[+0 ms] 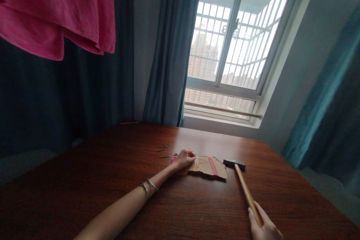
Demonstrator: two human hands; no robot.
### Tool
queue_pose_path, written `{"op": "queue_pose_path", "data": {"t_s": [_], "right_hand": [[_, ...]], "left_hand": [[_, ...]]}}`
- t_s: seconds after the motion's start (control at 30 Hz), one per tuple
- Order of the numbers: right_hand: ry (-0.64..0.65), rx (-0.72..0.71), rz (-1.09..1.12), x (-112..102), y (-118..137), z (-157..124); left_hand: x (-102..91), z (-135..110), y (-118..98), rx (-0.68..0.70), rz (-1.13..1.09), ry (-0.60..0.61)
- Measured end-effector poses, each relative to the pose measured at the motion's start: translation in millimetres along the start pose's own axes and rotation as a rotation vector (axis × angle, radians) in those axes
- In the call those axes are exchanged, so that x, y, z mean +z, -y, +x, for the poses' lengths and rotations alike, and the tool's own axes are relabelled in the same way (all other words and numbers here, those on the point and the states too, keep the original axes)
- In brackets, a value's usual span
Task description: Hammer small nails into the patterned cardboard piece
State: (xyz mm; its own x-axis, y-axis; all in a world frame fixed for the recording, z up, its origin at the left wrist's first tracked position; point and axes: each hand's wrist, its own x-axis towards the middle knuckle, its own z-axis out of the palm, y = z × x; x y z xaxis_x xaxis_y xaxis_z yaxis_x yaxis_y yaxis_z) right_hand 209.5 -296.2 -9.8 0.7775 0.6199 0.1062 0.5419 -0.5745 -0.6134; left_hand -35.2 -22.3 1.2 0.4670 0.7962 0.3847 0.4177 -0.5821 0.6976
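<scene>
My left hand (184, 158) reaches out over the brown wooden table (112, 180) and rests on the left end of a torn piece of cardboard (208, 166) with pink stripes and rows of small dots. Its fingers are curled in a pinch; what they hold is too small to make out. My right hand (263, 227) at the bottom edge grips the end of a wooden handle of a hammer (244, 187). The hammer's dark head (234, 163) lies on the table just right of the cardboard.
Several loose nails (163, 150) lie on the table left of my left hand. Behind the table are dark blue curtains (171, 52), a barred window (233, 45) and a pink cloth (56, 11) hanging at the upper left.
</scene>
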Motion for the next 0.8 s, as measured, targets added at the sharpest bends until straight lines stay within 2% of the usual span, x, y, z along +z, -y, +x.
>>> {"op": "queue_pose_path", "data": {"t_s": [0.13, 0.23, 0.43, 0.6, 0.8], "right_hand": [[-0.011, -0.043, -0.039, 2.4, 2.2, -2.0], [-0.044, -0.133, -0.067, 6.0, 3.7, -3.7], [-0.213, -0.341, -0.097, 21.0, -10.3, 2.0], [-0.190, -0.333, -0.075, 27.2, -20.1, 4.5], [-0.259, -0.261, -0.048, 19.4, -1.4, -11.7]], "left_hand": [[0.3, 0.1, -0.4, -0.002, 0.017, 0.002], [-0.4, -0.5, -2.2, 0.003, 0.016, 0.016], [-1.8, -2.0, -5.8, -0.008, 0.024, 0.028], [-1.9, -2.2, -6.3, -0.014, 0.012, 0.038], [1.6, -0.4, -2.2, -0.011, -0.110, 0.064]]}}
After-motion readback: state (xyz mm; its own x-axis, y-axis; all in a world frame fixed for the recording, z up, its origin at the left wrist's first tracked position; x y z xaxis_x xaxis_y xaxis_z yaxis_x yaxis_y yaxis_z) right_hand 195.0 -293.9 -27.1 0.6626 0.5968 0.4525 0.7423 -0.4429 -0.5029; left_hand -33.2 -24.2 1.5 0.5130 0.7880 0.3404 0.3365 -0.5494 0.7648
